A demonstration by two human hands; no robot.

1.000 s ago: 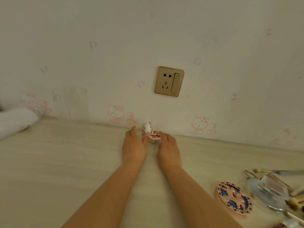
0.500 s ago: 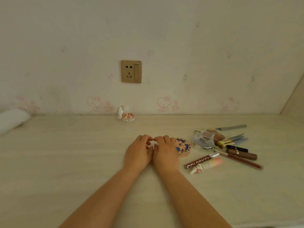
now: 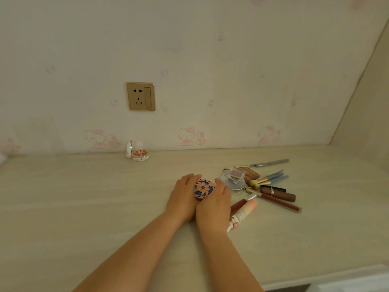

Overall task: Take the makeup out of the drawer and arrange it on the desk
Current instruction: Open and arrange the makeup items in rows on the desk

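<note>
Now both hands, left hand (image 3: pixel 182 197) and right hand (image 3: pixel 215 204), cup the round pink-and-blue patterned compact (image 3: pixel 203 189) between them, each grip curled against its sides, probably to lift it off the pale wooden tabletop (image 3: pixel 84 207).

Round compact (image 3: pixel 203 189) on desk (image 3: pixel 84 207); makeup pile (image 3: pixel 267 186) right; open compact (image 3: pixel 137 153) behind.

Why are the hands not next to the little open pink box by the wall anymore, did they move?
Yes. Both hands, left hand and right hand, came back from the wall, away from the open compact under the wall socket, and now cup the round patterned compact.
</note>
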